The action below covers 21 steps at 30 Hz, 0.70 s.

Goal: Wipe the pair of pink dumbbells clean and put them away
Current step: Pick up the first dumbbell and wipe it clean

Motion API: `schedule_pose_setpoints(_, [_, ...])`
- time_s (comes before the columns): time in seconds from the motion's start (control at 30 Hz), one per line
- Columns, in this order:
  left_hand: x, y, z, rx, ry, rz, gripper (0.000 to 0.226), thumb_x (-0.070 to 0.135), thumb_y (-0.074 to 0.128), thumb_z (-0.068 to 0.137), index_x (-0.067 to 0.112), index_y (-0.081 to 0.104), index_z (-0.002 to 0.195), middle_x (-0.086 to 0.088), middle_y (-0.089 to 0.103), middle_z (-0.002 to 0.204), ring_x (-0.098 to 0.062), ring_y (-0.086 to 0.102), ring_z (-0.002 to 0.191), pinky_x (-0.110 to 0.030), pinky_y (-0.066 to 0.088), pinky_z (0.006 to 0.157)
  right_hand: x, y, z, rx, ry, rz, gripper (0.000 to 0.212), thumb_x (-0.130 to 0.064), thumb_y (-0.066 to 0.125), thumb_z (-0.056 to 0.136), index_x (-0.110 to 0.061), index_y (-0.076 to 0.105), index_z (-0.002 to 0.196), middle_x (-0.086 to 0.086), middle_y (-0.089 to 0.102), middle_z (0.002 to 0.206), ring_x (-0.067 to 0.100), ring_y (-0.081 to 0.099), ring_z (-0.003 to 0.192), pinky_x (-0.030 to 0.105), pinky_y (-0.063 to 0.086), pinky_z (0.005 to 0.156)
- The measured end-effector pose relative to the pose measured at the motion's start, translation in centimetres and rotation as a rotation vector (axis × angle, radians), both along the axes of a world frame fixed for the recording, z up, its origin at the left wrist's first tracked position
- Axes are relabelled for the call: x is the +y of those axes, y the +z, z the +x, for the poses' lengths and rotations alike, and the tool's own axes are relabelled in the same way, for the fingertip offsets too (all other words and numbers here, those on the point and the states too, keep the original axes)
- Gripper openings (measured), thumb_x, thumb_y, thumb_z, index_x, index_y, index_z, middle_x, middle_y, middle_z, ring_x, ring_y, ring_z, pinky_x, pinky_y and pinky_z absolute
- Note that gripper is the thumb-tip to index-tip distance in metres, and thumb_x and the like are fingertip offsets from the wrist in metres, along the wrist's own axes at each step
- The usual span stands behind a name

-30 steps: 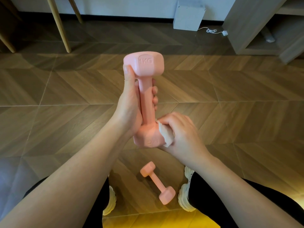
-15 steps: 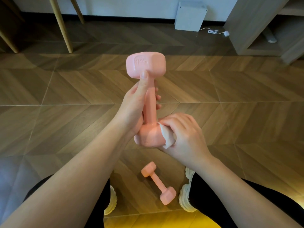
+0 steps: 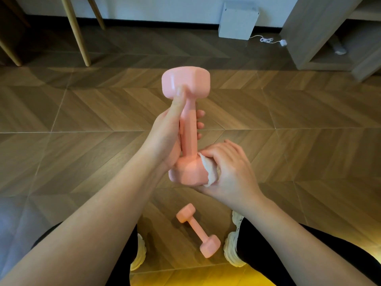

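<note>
Herringbone wood floor (image 3: 309, 112) spreads below, with a grey box (image 3: 237, 21) against the far wall; the left hand (image 3: 165, 137) grips an upright pink dumbbell (image 3: 186, 124) round its handle, thumb reaching up to the top head; the right hand (image 3: 231, 170) holds a white cloth (image 3: 209, 170) pressed against the lower head; a second pink dumbbell (image 3: 196, 230) lies on the floor between two pale shoes (image 3: 234, 248).

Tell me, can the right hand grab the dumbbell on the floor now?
Probably not right away: the right hand is busy pressing a white cloth on the held dumbbell. The floor dumbbell lies uncovered between the shoes.
</note>
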State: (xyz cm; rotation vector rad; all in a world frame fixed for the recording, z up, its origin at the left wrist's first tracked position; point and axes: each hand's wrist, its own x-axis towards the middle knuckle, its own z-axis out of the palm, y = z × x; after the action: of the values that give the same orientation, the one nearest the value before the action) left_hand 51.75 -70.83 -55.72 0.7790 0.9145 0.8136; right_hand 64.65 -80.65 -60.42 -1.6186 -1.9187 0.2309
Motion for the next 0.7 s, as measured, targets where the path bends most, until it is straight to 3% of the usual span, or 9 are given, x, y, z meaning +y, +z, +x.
schedule_pose_setpoints(0.13, [0.0, 0.1, 0.1, -0.080, 0.027, 0.003, 0.066, 0.069, 0.036, 0.092, 0.012, 0.063, 0.111, -0.001, 0.072, 0.093, -0.015, 0.068, 0.091, -0.031, 0.054, 0.075, 0.4, 0.3, -0.1, 0.072, 0.004, -0.106, 0.052, -0.054, 0.073, 0.067, -0.018, 0.067, 0.104, -0.011, 0.067, 0.099, 0.006, 0.058, 0.102, 0.036, 0.031, 0.112])
schedule_pose_setpoints(0.27, [0.5, 0.4, -0.1, -0.122, -0.003, -0.113, 0.085, 0.074, 0.023, 0.093, 0.003, 0.066, 0.115, -0.002, 0.058, 0.078, -0.014, 0.056, 0.069, -0.029, 0.047, 0.066, 0.3, 0.3, -0.1, 0.094, -0.009, -0.097, 0.054, -0.058, 0.071, 0.066, -0.019, 0.067, 0.103, -0.012, 0.067, 0.099, 0.007, 0.058, 0.102, 0.033, 0.028, 0.113])
schedule_pose_setpoints(0.33, [0.5, 0.4, -0.2, -0.073, -0.018, -0.083, 0.084, 0.073, 0.029, 0.093, 0.001, 0.064, 0.120, -0.002, 0.061, 0.079, -0.016, 0.057, 0.070, -0.031, 0.049, 0.068, 0.2, 0.2, -0.1, 0.064, -0.018, -0.091, 0.054, -0.056, 0.074, 0.066, -0.017, 0.068, 0.101, -0.010, 0.067, 0.097, 0.009, 0.060, 0.101, 0.035, 0.030, 0.112])
schedule_pose_setpoints(0.43, [0.2, 0.5, -0.1, -0.001, -0.006, -0.016, 0.065, 0.068, 0.050, 0.085, 0.008, 0.064, 0.107, -0.001, 0.067, 0.079, -0.017, 0.062, 0.073, -0.035, 0.054, 0.074, 0.1, 0.1, 0.1, 0.002, -0.026, -0.067, 0.051, -0.046, 0.083, 0.064, -0.013, 0.069, 0.101, -0.006, 0.069, 0.096, 0.014, 0.063, 0.099, 0.043, 0.036, 0.109])
schedule_pose_setpoints(0.5, [0.1, 0.6, -0.1, -0.004, 0.021, -0.008, 0.058, 0.065, 0.052, 0.087, 0.010, 0.064, 0.103, 0.000, 0.068, 0.076, -0.016, 0.062, 0.070, -0.036, 0.054, 0.075, 0.1, 0.0, 0.1, -0.011, -0.025, -0.037, 0.050, -0.043, 0.084, 0.064, -0.013, 0.069, 0.100, -0.006, 0.069, 0.095, 0.015, 0.063, 0.099, 0.044, 0.037, 0.108])
schedule_pose_setpoints(0.7, [0.4, 1.2, -0.4, -0.106, -0.030, -0.128, 0.079, 0.072, 0.021, 0.095, 0.007, 0.064, 0.106, -0.005, 0.070, 0.089, -0.017, 0.063, 0.071, -0.032, 0.054, 0.069, 0.4, -0.2, -0.4, 0.054, -0.013, 0.014, 0.047, -0.052, 0.077, 0.067, -0.015, 0.066, 0.094, -0.014, 0.060, 0.089, 0.009, 0.059, 0.093, 0.035, 0.035, 0.108])
